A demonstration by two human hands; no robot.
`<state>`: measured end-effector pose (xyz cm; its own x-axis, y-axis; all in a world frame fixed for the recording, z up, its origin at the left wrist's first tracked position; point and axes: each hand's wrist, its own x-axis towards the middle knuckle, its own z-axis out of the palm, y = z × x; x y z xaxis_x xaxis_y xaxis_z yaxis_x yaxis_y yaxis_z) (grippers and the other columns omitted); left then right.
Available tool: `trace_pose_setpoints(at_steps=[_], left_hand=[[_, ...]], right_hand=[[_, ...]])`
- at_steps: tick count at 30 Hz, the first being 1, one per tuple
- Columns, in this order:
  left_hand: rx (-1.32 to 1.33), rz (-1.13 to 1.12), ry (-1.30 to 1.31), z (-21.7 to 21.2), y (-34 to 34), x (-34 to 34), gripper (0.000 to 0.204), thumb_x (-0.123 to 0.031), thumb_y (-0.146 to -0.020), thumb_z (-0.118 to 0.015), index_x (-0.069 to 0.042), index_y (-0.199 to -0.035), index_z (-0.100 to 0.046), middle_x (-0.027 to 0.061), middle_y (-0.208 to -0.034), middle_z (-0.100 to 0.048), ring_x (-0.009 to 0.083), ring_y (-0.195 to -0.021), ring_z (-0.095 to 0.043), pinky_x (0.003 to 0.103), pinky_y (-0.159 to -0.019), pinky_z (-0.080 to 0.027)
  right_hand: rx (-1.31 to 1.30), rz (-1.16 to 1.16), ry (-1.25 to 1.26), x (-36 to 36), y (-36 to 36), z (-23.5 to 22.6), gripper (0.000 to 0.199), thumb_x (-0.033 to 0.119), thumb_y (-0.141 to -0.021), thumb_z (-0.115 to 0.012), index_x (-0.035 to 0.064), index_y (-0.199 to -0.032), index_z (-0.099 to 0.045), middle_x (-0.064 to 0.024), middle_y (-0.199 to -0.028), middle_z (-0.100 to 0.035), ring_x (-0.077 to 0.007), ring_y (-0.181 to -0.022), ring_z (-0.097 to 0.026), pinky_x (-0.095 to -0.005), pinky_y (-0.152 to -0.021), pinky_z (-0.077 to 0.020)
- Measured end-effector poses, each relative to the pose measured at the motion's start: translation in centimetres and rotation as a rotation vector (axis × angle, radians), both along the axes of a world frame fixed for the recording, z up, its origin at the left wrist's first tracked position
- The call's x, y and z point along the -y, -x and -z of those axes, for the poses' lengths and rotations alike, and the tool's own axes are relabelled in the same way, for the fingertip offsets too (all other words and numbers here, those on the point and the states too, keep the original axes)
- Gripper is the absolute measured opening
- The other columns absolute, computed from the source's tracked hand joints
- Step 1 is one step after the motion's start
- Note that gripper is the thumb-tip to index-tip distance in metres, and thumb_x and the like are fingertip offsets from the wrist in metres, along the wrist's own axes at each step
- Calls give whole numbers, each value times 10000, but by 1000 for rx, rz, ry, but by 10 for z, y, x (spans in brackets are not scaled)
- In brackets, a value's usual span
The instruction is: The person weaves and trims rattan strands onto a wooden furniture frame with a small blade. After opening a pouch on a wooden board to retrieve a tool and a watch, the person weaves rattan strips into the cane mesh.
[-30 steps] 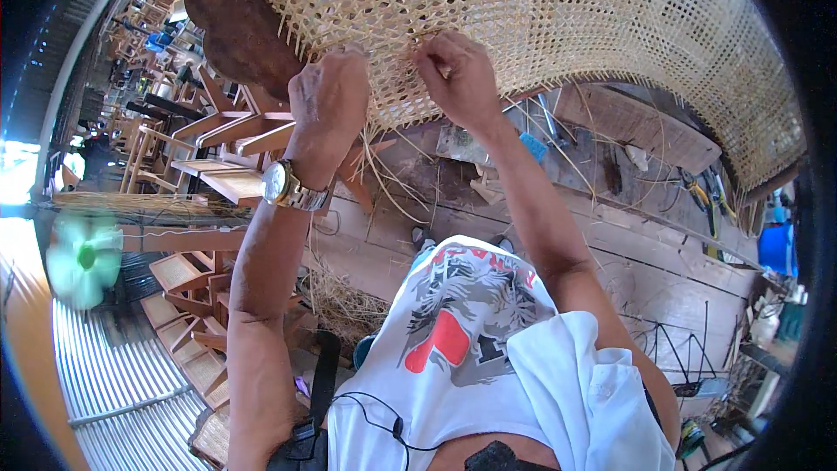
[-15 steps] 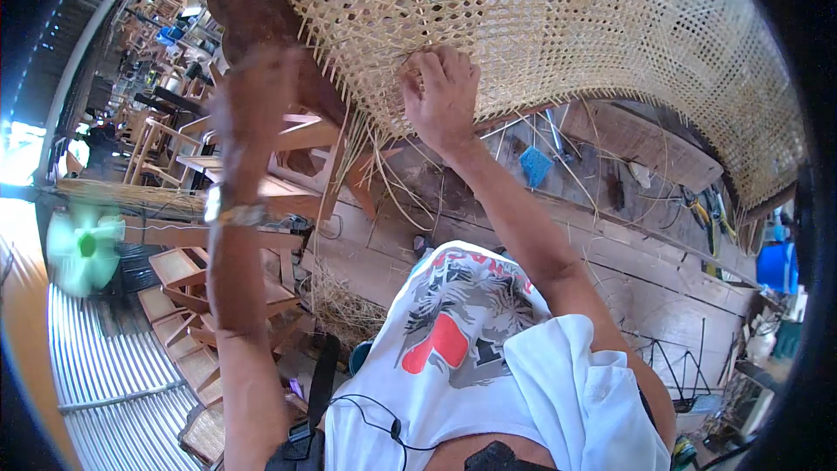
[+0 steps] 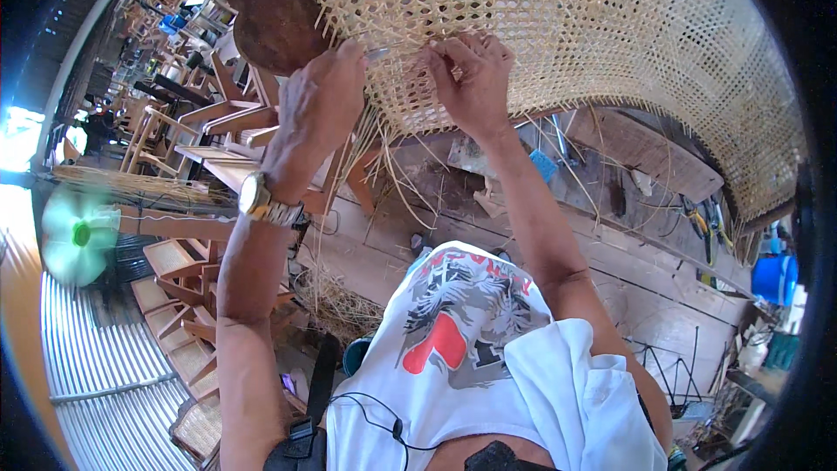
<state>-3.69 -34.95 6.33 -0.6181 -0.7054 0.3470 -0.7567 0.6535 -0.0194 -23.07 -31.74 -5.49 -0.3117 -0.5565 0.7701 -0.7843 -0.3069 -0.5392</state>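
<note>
A large woven cane panel (image 3: 558, 35) with an open hole pattern arches across the top, fixed along a dark brown wooden frame (image 3: 272, 13). My left hand (image 3: 324, 96), a watch on its wrist, is closed at the panel's left edge. A small pale pointed tool (image 3: 377, 55) sticks out of its fingers toward the weave. My right hand (image 3: 475, 78) rests against the cane just to the right, thumb and fingers pinched together; whatever lies between them is too small to make out. Loose cane strands (image 3: 384, 153) hang from the panel's lower left edge.
Under the panel, a wooden bench holds a blue sponge (image 3: 544, 166), a plank (image 3: 645, 148) and yellow-and-black pliers (image 3: 700, 222). Wooden chair frames (image 3: 187, 288) crowd the left, near a running green fan (image 3: 80, 234). Cane scraps (image 3: 340, 305) lie on the floor.
My left hand has swung right to the panel's edge, with a pale pointed tool showing in its fingers. My right hand has shifted slightly right and pinched its fingers together.
</note>
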Motion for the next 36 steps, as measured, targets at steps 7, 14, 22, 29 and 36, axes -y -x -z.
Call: trace_pose_setpoints(at_steps=[7, 14, 22, 29, 36], left_hand=[[266, -189, 43, 2, 20, -6, 187, -162, -987, -559, -21, -1048, -666, 232, -955, -744, 441, -934, -736, 572, -802, -569], [202, -54, 72, 9, 23, -1, 172, -165, -963, -607, -9, -998, -671, 252, -939, -733, 445, -934, -732, 568, -792, -570], [-32, -42, -74, 9, 11, 16, 332, -389, -1021, -587, -89, -1073, -719, 222, -931, -743, 445, -914, -721, 544, -791, -562], [102, -175, 57, 1, 1, 22, 358, -472, -1018, -594, -151, -1086, -740, 207, -975, -750, 430, -935, -729, 525, -820, -557], [-4, -199, 93, -55, -71, 16, 413, -473, -1017, -672, -64, -1041, -716, 161, -883, -755, 308, -713, -704, 432, -680, -533]], right_hand=[[63, -73, 72, -3, 1, 10, 60, 198, -869, -738, 144, -877, -713, -10, -937, -707, -286, -921, -576, -493, -902, -373], [-18, 4, 95, -5, 2, 10, 60, 136, -860, -752, 136, -911, -721, -23, -851, -653, -263, -867, -582, -448, -847, -395], [-72, 47, 172, 17, -25, 10, 111, 189, -844, -777, 146, -929, -719, -39, -925, -635, -290, -936, -570, -473, -828, -393], [-27, 47, 133, 9, -43, 28, 286, 153, -851, -783, 129, -1118, -681, -60, -998, -622, -298, -969, -585, -463, -850, -409], [51, -218, 2, -98, -50, 101, 350, 288, -902, -776, 67, -1147, -658, -142, -1121, -625, -287, -1048, -628, -447, -882, -484]])
